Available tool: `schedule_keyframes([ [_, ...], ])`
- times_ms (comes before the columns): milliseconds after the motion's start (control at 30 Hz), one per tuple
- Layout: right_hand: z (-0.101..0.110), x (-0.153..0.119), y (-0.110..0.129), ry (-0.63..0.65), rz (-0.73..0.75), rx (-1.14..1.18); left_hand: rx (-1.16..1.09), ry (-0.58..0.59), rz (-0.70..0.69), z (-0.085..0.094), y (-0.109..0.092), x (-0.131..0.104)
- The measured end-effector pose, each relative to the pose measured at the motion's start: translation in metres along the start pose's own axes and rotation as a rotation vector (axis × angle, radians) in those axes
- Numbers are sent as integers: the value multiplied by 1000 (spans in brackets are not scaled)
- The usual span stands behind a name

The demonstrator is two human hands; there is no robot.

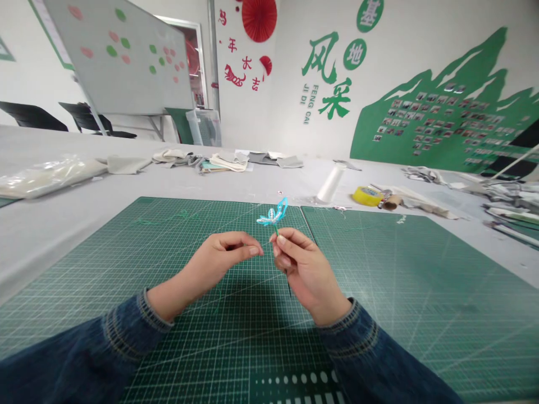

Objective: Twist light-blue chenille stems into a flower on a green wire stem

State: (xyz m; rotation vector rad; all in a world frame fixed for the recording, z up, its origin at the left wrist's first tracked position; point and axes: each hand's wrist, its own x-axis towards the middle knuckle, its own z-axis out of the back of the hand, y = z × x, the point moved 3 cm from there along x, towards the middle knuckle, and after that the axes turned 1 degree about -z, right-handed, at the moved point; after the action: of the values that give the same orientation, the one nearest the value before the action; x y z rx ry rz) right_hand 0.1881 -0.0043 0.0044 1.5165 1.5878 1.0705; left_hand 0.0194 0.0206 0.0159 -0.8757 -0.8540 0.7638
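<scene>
A small artificial flower (272,214) with light-blue, white-centred petals stands upright above the cutting mat. My right hand (301,264) is closed round its green stem (277,229), thumb and fingers pinching just below the petals. The dark lower end of the stem sticks out beneath that hand. Just left of the flower, my left hand (225,255) is held with thumb and forefinger brought together. Whatever sits between those fingertips, perhaps something very thin, cannot be made out. The two hands are close but apart, both raised over the green gridded cutting mat (189,348).
A second green mat (421,280) adjoins on the right. Beyond the mats stand a white thread cone (331,183) and a yellow tape roll (368,196). Folded cloths (227,162) and a plastic-wrapped bundle (54,175) lie further back. Green thread scraps (185,214) rest on the mat.
</scene>
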Motion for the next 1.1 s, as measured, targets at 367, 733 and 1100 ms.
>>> schedule_keyframes([
  [367,-5,-10,13,-152,524,-937,949,-152,-662,-3,-31,-26],
  [733,-11,-12,1,119,658,-1447,1124,-219,-627,5,-34,-21],
  [1100,-21,-14,8,383,377,-881,145,203,283,36,-2,4],
])
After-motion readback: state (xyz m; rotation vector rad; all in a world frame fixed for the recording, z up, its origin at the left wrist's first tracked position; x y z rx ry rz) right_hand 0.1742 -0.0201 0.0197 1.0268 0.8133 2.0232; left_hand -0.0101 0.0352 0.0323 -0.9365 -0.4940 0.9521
